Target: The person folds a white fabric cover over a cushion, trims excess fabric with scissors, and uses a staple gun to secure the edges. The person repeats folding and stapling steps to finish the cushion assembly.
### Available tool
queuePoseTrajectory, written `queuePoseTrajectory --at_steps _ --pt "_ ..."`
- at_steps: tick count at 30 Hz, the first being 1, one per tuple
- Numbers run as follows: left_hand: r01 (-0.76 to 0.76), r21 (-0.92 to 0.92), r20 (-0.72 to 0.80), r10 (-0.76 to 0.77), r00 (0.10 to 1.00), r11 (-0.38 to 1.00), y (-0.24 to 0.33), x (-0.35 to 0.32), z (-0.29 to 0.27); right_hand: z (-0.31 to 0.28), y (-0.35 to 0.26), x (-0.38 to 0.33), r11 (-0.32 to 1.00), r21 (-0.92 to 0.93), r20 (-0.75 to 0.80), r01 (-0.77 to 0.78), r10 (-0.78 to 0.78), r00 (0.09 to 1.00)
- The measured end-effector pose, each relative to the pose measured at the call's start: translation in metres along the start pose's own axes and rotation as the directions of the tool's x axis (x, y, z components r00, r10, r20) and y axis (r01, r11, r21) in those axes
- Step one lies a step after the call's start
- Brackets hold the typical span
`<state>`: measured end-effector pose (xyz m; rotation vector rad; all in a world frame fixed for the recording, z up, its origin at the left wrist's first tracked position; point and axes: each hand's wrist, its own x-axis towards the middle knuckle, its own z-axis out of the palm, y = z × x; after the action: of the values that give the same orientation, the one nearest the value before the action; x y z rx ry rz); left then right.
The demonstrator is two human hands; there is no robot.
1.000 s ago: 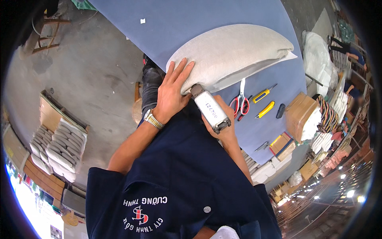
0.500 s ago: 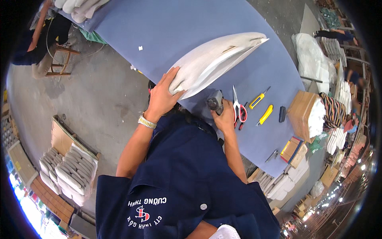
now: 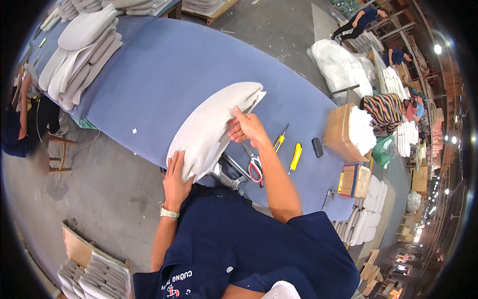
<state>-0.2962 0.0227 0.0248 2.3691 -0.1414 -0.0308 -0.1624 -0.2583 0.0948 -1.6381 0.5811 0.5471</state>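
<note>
Grey concrete floor (image 3: 99, 199), long blue-covered table (image 3: 164, 74), bright ceiling lamps (image 3: 437, 48), stacked white pads (image 3: 79, 45)

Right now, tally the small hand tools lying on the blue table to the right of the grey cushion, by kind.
Red-handled scissors: 1
Yellow utility knives: 2
Small black block: 1
Total: 4
</note>
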Motion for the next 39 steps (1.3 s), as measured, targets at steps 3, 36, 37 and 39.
queuePoseTrajectory --at_steps 3,36,37,39 --pt "-0.020 0.009 0.013 0.020 1.000 1.000 0.002 -0.005 0.006 -0.017 0.010 0.029 0.990 0.098 -0.260 0.098 -0.070 0.963" --pt "0.264 -0.423 0.781 0.201 0.591 0.867 0.056 0.249 0.073 0.042 0.061 0.031 0.792 -0.053 -0.492 0.608 -0.550 0.675" --pt "0.305 -0.460 0.794 0.233 0.562 0.834 0.065 0.248 0.077 0.039 0.062 0.030 0.809 -0.014 -0.474 0.588 -0.524 0.708" --pt "0.267 -0.423 0.796 0.214 0.566 0.866 0.071 0.244 0.069 0.036 0.062 0.031 0.835 0.063 -0.424 0.547 -0.473 0.772"
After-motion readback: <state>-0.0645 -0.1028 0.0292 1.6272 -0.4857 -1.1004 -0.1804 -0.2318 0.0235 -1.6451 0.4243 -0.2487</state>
